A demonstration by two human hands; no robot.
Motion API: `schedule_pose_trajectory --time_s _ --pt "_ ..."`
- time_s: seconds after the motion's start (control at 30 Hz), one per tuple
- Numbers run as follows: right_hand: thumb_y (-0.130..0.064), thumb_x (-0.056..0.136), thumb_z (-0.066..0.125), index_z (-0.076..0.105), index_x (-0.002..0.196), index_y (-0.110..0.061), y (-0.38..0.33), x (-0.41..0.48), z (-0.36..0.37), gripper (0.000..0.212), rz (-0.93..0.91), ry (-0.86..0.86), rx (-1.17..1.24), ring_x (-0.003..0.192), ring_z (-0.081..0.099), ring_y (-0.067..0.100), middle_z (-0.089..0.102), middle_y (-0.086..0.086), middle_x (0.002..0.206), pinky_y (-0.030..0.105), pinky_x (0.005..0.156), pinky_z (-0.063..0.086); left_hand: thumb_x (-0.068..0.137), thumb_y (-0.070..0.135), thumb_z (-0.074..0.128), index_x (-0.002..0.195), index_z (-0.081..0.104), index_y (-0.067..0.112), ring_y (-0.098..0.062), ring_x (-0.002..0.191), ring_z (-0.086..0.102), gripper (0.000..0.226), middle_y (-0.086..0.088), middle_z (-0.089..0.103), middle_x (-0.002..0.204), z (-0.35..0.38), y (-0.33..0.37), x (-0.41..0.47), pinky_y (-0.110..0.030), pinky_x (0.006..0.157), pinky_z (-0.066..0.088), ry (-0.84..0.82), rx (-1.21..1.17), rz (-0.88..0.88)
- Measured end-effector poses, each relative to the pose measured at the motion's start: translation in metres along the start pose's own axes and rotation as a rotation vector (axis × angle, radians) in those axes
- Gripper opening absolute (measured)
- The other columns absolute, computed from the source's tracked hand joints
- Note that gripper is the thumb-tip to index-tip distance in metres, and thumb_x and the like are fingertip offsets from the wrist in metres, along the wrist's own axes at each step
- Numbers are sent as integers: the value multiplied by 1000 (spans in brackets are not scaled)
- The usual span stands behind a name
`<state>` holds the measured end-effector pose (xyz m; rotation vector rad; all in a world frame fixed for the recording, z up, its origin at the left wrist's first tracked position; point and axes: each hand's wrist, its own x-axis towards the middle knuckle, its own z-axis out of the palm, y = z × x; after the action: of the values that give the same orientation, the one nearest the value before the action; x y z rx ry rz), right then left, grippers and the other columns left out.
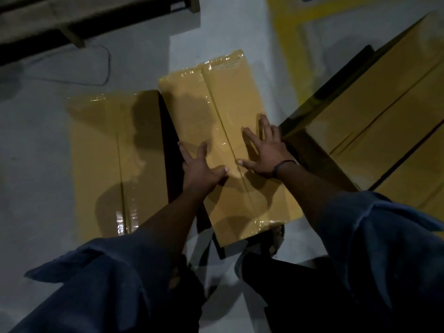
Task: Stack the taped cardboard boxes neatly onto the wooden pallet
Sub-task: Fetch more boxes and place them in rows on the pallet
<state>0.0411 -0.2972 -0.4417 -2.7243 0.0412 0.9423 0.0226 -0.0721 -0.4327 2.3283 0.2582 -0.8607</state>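
A long taped cardboard box lies in the middle of the view, slightly turned. My left hand rests flat on its near left part, with the outer fingers over the left edge. My right hand presses flat on its right side, fingers spread. A second taped box lies just left of it, lower down. Larger stacked boxes stand to the right. A wooden pallet shows at the top left.
Grey floor surrounds the boxes, with a yellow painted line at the upper right. My legs and dark sleeves fill the bottom of the view.
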Motion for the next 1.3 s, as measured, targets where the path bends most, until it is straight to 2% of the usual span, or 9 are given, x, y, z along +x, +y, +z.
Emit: schedule_pose_trajectory --time_s 0.17,0.33,0.47,0.7,0.83,0.97,1.3 --pt "-76 74 69 15 156 -49 3 -10 0 103 -26 74 14 150 5 45 -28 -7 165 64 116 31 73 62 84 159 24 39 -54 146 21 108 -2 -22 169 -1 4 -9 -62 108 41 34 142 112" --pt "-80 71 68 27 153 -51 -12 -69 -37 96 30 108 85 145 13 39 -13 -11 167 58 114 35 67 77 77 157 30 41 -54 140 29 107 0 -9 171 -44 26 -54 -63 105 42 51 373 234" --pt "-78 73 68 33 151 -51 -46 -153 -91 89 125 146 149 146 12 38 -9 -15 166 55 115 32 66 83 72 156 28 42 -53 141 30 109 2 -8 171 -102 61 -113 -63 106 41 32 452 349" --pt "-76 75 68 31 152 -51 -111 -331 -167 89 293 259 295 147 9 35 -5 -17 165 56 117 32 65 81 75 159 29 43 -50 144 31 112 1 -5 173 -203 130 -254 -61 108 44 5 609 517" --pt "-77 75 68 35 151 -49 -141 -429 -187 88 409 358 369 148 8 35 0 -18 165 57 118 31 66 81 74 159 26 46 -50 147 24 110 6 -11 172 -236 157 -335 -61 113 37 -52 644 605" --pt "-77 75 67 38 151 -48 -155 -516 -193 87 533 430 405 148 10 36 4 -16 165 57 118 32 65 81 74 158 26 46 -49 149 18 111 8 -10 172 -241 175 -410 -63 115 32 -79 675 716" --pt "-85 71 62 45 147 -45 -163 -699 -141 88 770 566 406 138 26 36 19 -11 164 52 112 37 59 84 75 158 30 43 -48 142 30 116 6 -2 173 -196 186 -560 -55 111 38 -199 777 943"
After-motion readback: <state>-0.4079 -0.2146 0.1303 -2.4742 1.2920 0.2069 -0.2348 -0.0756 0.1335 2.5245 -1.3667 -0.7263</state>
